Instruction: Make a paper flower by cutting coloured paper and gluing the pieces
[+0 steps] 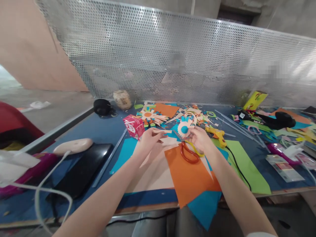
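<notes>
My left hand pinches a thin peach strip between thumb and fingers. In my right hand is a round flower with a fringed, pale peach rim and a blue middle. Below the hands, scissors with red and yellow handles rest on an orange felt-like sheet. A larger peach sheet lies under it, with blue sheets showing around the edges. To the right of my right hand is a yellow glue gun, its black cord running over a green sheet.
A pink box stands left of my left hand. Behind are a finished-looking peach flower and scattered scraps. A black phone-like slab and white cable lie left. A perforated metal screen closes the back.
</notes>
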Motion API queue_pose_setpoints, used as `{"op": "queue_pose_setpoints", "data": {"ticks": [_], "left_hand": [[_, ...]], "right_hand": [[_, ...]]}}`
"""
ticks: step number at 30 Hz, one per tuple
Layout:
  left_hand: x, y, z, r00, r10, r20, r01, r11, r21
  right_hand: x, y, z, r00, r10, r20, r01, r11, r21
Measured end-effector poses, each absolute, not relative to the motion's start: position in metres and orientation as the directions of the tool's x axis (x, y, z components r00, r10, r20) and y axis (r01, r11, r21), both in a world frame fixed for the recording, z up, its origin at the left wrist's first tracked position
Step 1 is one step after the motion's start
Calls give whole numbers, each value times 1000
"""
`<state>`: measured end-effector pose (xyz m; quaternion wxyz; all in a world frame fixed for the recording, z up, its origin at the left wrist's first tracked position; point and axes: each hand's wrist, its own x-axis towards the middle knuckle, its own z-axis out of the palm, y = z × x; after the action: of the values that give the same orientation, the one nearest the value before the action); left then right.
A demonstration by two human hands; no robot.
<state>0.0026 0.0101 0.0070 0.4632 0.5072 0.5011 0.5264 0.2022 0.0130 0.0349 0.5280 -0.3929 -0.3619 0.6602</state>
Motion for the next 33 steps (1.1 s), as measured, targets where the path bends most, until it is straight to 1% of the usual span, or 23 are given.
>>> {"op": "queue_pose_setpoints", "data": {"ticks": [7, 12, 15, 19, 25, 30, 33], "left_hand": [[5, 13, 6, -91, 992, 92, 35, -89, 995], [6, 13, 10, -99, 990, 105, 46, -101, 994], [5, 13, 12, -119, 984, 134, 58, -128, 990], [7, 10, 15, -161, 963, 216, 58, -209, 976], [9, 7, 20, -216, 941, 260, -26, -272, 962], [10, 4, 23, -211, 921, 329, -69, -349, 934], [11, 2, 24, -192, 923, 332, -96, -355, 930]], "right_hand": [[200, 13, 32, -90, 984, -154, -448, -178, -876], [201, 12, 33, -88, 986, -140, -421, -164, -892], [201, 11, 32, -112, 986, -120, -387, -155, -909], [199, 9, 33, -122, 985, -120, -348, -156, -924], [194, 4, 40, -140, 986, -96, -273, -131, -953], [192, 2, 37, -169, 985, -42, -167, -71, -983], [191, 1, 34, -196, 981, -6, -130, -32, -991]]}}
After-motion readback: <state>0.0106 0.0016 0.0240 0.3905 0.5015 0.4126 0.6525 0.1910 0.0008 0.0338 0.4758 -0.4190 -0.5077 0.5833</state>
